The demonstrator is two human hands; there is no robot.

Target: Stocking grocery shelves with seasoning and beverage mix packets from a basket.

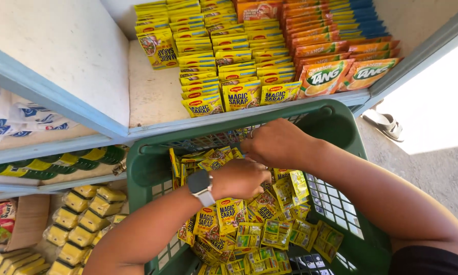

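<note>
- Fingers of both hands are curled down among the yellow seasoning sachets in the green plastic basket; the fingertips themselves are hidden behind the knuckles.
- Left hand, with a grey-strapped watch on its wrist, is folded into a loose fist over the top of the pile; whether it grips a sachet cannot be told.
- Right hand lies just beyond the left, near the far rim of the basket, fingers bent inward and touching the sachets there; what it holds, if anything, cannot be told.
- Sachets are small, flat and glossy, yellow with red and green print, some joined in strips, lying jumbled at all angles.
- Most of the pile lies below and nearer than the two hands, filling the basket floor; a few sachets stand on edge just left of the left hand.
- Basket has latticed walls and sits against a pale blue-edged shelf.
- On that shelf, more yellow sachets lie in overlapping rows, with orange drink-powder packets beside them to the right.
- Lower left shelves carry yellow wrapped blocks.
</note>
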